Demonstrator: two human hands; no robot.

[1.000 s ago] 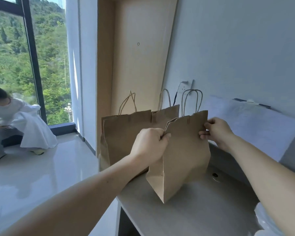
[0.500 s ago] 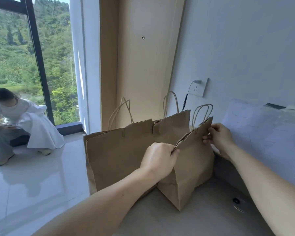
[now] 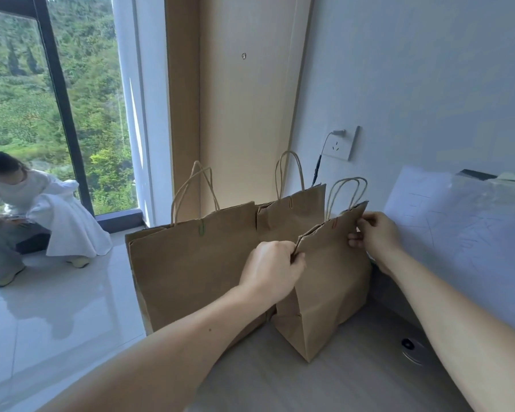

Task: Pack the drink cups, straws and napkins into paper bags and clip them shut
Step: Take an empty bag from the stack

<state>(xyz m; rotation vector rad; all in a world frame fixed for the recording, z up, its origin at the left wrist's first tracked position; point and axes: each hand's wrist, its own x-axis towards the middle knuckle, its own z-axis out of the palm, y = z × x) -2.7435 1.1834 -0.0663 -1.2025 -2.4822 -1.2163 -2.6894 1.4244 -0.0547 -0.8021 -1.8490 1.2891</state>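
- While you hold the nearest paper bag (image 3: 324, 286) upright on the counter (image 3: 354, 385), the line that matters is its flattened mouth. It runs slantwise from near-left to far-right, lower at your left end and higher at your right.
- Your left hand (image 3: 272, 270) pinches the near end of that top edge, fingers curled round the paper.
- Your right hand (image 3: 375, 233) pinches the far end, just below the twisted handles (image 3: 345, 191).
- A reddish clip (image 3: 335, 223) sits on the edge between your hands, nearer the right one, so this bag looks already clipped shut. What is inside it is hidden.
- The bag stands straight ahead of you, close beside the large bag (image 3: 191, 269), which carries a green clip (image 3: 202, 229). Whether the two touch cannot be told.
- A third bag (image 3: 292, 218) stands behind them, towards the wall.
- If you mean to square this bag up with the others, the open way lies to the far-left. Your left hand is nearer the neighbouring bags, so it probably sets the limit while your right hand steers the far end round.
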